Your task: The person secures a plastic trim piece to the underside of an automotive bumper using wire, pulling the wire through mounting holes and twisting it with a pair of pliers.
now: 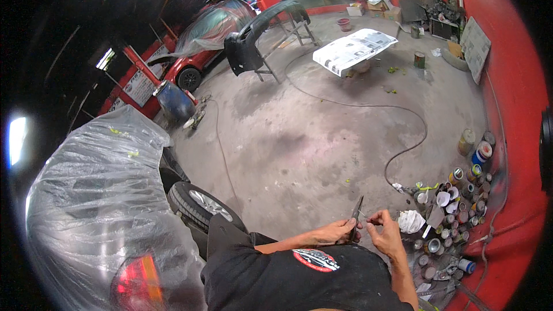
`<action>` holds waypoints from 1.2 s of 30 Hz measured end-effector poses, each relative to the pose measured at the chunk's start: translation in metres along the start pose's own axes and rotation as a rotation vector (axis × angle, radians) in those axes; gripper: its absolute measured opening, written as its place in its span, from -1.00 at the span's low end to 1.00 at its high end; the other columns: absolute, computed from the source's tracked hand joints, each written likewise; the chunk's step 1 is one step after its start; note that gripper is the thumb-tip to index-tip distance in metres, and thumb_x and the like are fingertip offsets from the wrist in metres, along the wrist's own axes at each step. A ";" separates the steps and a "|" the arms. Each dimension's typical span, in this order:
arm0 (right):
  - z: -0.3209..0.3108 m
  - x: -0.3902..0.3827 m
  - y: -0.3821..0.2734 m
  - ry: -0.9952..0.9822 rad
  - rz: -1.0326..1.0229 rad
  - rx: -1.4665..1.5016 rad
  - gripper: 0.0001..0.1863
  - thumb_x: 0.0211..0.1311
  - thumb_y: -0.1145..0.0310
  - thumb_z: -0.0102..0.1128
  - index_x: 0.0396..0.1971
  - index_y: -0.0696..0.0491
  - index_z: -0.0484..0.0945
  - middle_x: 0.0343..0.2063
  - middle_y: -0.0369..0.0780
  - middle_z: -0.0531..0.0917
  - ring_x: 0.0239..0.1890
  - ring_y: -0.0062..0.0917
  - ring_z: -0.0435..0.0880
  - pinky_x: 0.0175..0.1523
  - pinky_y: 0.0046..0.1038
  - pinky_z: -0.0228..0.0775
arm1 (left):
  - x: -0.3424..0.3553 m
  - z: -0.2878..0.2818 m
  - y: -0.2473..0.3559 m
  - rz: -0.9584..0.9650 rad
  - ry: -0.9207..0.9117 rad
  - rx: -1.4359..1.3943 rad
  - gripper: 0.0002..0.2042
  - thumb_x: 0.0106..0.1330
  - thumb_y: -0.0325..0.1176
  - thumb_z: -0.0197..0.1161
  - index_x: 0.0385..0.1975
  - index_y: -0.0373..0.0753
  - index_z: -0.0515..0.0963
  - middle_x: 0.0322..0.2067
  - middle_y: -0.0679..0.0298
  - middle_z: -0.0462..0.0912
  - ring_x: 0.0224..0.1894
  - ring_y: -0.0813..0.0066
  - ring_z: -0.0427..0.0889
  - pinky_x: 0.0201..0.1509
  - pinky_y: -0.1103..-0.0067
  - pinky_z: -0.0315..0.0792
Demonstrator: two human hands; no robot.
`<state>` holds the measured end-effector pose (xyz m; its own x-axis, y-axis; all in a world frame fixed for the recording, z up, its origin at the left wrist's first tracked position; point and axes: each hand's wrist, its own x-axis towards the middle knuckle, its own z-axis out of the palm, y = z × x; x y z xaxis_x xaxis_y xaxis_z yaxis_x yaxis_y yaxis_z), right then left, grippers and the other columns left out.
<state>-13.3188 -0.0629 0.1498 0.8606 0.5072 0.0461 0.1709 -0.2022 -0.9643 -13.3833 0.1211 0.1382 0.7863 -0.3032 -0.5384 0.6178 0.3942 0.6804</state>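
My left hand point(344, 231) is closed around a dark, slim, pointed tool point(359, 205) in front of my chest. The tool's tip points up and away from me; its small size leaves its exact kind unclear. Close beside it on the right is my right hand point(387, 234), with fingers curled and thumb and fingertips drawn together toward the tool. A thin pale sliver shows between the hands. What the right fingertips hold, if anything, is too small to make out.
Several paint cans point(464, 216) crowd the floor at my right, with a white crumpled bundle point(411, 222) beside them. A plastic-covered car point(98, 178) stands at my left, near a wheel point(204, 203). A hose point(423, 132) crosses the floor; ahead are a black bumper point(245, 52) and a paper-covered panel point(354, 50).
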 end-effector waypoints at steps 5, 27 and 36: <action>0.007 0.001 -0.013 0.017 -0.016 -0.048 -0.76 0.02 0.47 0.17 -0.28 0.20 0.44 -0.40 -0.06 0.61 -0.27 -0.26 0.63 -0.21 -0.39 0.42 | 0.009 -0.009 -0.004 0.050 0.040 0.101 -0.65 0.32 -0.02 -0.01 -0.36 -0.24 0.45 -0.57 0.40 0.39 -0.51 0.64 0.38 -0.48 0.64 0.24; 0.027 0.000 0.000 0.046 -0.130 -0.237 -0.85 0.02 0.59 0.07 -0.36 0.11 0.49 -0.55 -0.10 0.46 -0.41 -0.18 0.48 -0.27 -0.27 0.31 | 0.001 -0.016 0.002 0.175 0.194 0.763 -0.64 0.02 -0.12 0.33 -0.71 -0.22 0.34 -0.73 0.44 0.28 -0.61 0.66 0.22 -0.57 0.57 0.12; 0.025 0.002 0.010 0.031 -0.246 -0.298 -0.84 0.09 0.58 0.05 -0.29 0.17 0.49 -0.51 -0.07 0.49 -0.45 -0.19 0.50 -0.36 -0.42 0.33 | 0.016 -0.016 -0.005 0.195 0.370 0.831 -0.70 -0.01 -0.20 0.25 -0.68 -0.28 0.35 -0.75 0.28 0.34 -0.61 0.50 0.30 -0.52 0.46 0.22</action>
<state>-13.3277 -0.0429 0.1334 0.7896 0.5466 0.2788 0.5020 -0.3141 -0.8058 -13.3734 0.1277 0.1184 0.9129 0.0553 -0.4045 0.3936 -0.3820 0.8361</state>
